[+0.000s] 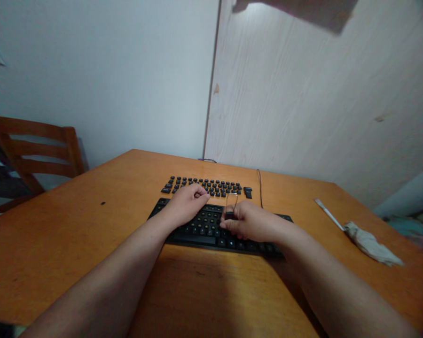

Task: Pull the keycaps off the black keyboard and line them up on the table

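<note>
A black keyboard [197,240] lies in front of me, with many keys of its upper rows pulled off and bare switch spots showing. My left hand [185,204] rests over its left part, fingers curled in and thumb near the index finger; whether anything is between them is hidden. Over the right-middle of the keyboard, my right hand [255,221] pinches a wire keycap puller [229,214] by its dark handle, the wire loop pointing up and away from me. Behind the keyboard, loose black keycaps [217,190] lie in rows, some hidden by my left hand.
The wooden table [102,244] reaches to the wall. On the right lie a white-handled brush [329,215] and a crumpled pale cloth [372,245]. One small dark piece [103,203] is at left. A cable [260,188] runs behind the keyboard. A wooden chair [38,152] stands far left.
</note>
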A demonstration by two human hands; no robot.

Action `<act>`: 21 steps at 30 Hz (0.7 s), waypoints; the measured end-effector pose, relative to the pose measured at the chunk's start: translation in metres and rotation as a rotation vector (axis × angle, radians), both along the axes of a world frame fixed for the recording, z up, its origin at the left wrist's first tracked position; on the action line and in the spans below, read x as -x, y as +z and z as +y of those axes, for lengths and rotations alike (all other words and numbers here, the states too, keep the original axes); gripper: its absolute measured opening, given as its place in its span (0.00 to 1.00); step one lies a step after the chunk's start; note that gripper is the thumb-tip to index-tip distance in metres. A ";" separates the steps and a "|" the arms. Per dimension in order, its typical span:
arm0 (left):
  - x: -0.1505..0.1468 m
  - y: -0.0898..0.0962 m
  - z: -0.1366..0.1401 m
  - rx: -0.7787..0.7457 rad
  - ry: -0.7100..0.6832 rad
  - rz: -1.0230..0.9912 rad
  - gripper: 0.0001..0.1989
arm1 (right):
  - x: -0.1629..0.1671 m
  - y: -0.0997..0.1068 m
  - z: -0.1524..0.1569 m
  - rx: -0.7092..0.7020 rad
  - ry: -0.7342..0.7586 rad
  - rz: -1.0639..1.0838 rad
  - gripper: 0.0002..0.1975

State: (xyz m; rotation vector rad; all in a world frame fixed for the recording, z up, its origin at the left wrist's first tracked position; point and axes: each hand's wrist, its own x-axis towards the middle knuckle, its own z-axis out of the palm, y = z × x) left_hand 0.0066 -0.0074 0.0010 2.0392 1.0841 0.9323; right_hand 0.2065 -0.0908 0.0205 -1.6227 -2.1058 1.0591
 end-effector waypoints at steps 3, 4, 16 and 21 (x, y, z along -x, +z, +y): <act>-0.001 0.001 -0.001 0.003 0.007 -0.021 0.11 | 0.002 0.000 0.001 0.023 -0.036 0.024 0.07; -0.001 0.002 -0.002 0.003 0.004 -0.017 0.11 | 0.002 0.000 0.001 0.045 -0.051 0.045 0.07; 0.000 -0.009 0.001 -0.065 -0.077 0.032 0.11 | 0.003 -0.007 0.009 0.020 -0.172 0.186 0.14; -0.001 -0.012 0.002 -0.119 -0.106 0.114 0.12 | 0.011 -0.011 0.010 -0.136 -0.240 0.140 0.10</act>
